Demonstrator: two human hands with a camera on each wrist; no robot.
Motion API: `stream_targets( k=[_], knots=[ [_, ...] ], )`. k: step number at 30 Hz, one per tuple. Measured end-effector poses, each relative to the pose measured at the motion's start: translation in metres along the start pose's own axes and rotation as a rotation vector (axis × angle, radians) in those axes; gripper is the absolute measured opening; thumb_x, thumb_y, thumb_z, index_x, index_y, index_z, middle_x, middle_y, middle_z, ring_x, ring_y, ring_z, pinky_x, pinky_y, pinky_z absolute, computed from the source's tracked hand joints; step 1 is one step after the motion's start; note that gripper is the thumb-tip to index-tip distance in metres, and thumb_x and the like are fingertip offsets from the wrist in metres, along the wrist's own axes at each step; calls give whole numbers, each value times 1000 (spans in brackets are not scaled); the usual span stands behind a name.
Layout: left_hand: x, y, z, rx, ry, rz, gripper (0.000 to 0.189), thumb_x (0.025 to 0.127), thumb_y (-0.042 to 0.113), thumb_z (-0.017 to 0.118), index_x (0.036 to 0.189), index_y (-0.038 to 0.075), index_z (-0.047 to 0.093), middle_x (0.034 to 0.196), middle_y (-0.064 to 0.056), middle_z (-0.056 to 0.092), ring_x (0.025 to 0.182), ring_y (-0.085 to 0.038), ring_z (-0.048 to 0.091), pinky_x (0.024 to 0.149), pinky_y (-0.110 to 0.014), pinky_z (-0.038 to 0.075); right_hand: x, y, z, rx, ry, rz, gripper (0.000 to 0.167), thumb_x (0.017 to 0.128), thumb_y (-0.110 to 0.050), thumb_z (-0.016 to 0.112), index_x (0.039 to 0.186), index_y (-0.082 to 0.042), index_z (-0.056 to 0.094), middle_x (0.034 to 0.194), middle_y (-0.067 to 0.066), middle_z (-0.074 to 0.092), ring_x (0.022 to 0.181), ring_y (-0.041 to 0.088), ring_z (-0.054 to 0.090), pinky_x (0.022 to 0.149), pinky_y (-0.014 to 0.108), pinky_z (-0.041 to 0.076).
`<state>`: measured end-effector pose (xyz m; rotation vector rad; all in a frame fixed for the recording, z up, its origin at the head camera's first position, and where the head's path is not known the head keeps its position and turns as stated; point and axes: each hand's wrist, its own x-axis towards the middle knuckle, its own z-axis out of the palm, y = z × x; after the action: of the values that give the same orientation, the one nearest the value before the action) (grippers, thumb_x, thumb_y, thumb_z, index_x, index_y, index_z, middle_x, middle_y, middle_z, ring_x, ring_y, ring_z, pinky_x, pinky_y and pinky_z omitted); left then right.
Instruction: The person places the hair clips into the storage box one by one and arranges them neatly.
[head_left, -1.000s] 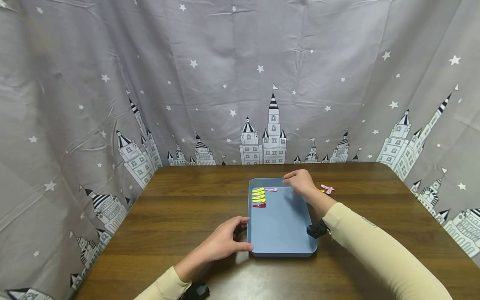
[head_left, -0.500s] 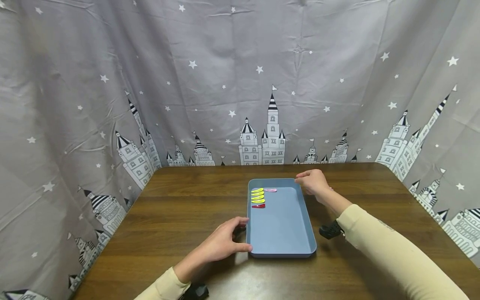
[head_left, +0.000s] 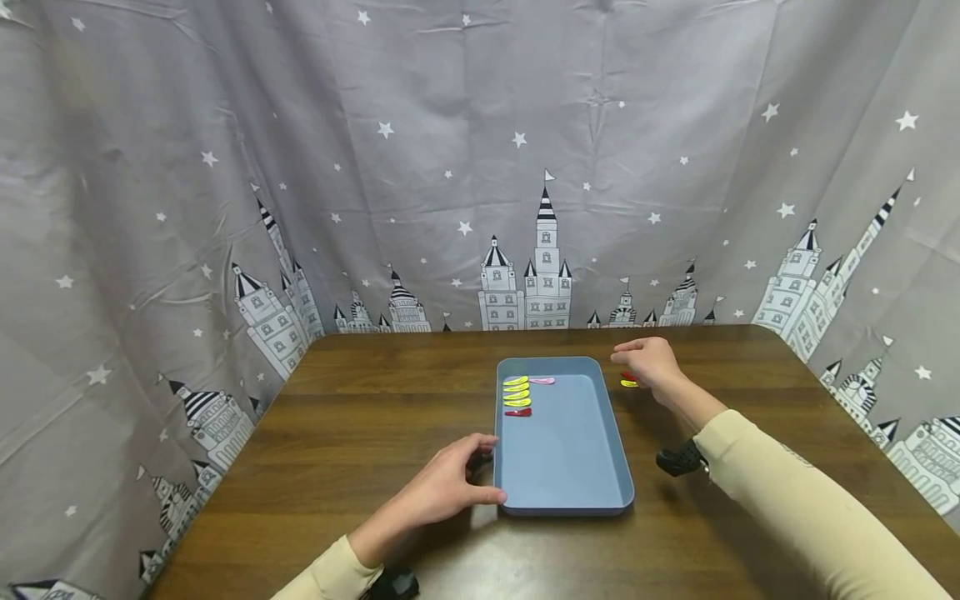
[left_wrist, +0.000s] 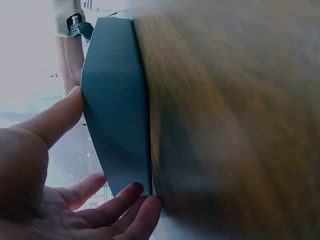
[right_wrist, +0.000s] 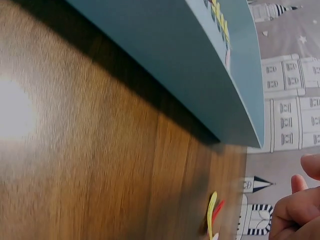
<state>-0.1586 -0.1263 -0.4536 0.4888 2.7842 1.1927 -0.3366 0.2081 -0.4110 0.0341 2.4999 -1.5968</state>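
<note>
- Tray (head_left: pixel 566 454): one, blue-gray, resting flat on the table (head_left: pixel 360 400); it bears six hair clips, all toward its far left corner.
- Yellow clips (head_left: pixel 517 395): four in the tray, side by side in a column along the left wall.
- Red clip (head_left: pixel 518 412): one in the tray, on the near side of the yellow column, lying the same way.
- Pink clip (head_left: pixel 542 381): one in the tray, just right of the farthest yellow clips.
- Clips outside the tray: at least two on the table, beyond the tray's right side near its far corner, namely one loose yellow clip (right_wrist: pixel 211 212) and one loose red clip (right_wrist: pixel 218 210), close together. A small pale thing beside them is cut by the lower edge of the right wrist view and cannot be identified.
- Left hand (head_left: pixel 450 483): at the tray's left wall, fingers spread wide and relaxed, the thumb against the rim; it grips no clip.
- Right hand (head_left: pixel 651 362): above the table, right of the tray and over the loose clips; its fingers are loosely bent, with a slight gap at the tips and nothing visible between them.
- Sleeves (head_left: pixel 795 492): two, cream.
- Wristbands (head_left: pixel 681 457): two, black, one per wrist.
- Curtain (head_left: pixel 337 125): gray, printed with white stars and castles, behind the table.
</note>
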Motion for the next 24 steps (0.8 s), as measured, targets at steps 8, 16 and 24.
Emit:
stream_targets(
  k=[8, 16, 24],
  knots=[
    [0, 0, 0, -5, 7, -9, 77, 76, 38, 88, 138, 6, 55, 130, -7, 64, 121, -27, 59, 96, -45, 53, 1, 8, -15, -1, 39, -2, 40, 96, -17, 63, 130, 4, 62, 65, -5, 46, 44, 6, 31, 47, 23, 35],
    [-1, -1, 0, 1, 0, -13, 78, 76, 39, 88, 139, 6, 55, 132, -7, 64, 121, -26, 59, 96, -44, 53, 2, 18, -27, -5, 91, 2, 41, 96, -17, 63, 129, 6, 63, 141, 26, 52, 70, 12, 53, 58, 27, 55],
    [1, -1, 0, -1, -3, -19, 79, 76, 41, 87, 140, 7, 55, 132, -6, 63, 121, -26, 58, 96, -43, 52, 4, 30, -39, -11, 131, 22, 42, 96, -16, 62, 130, 9, 61, 143, 27, 51, 105, 25, 56, 84, 40, 60]
  ],
)
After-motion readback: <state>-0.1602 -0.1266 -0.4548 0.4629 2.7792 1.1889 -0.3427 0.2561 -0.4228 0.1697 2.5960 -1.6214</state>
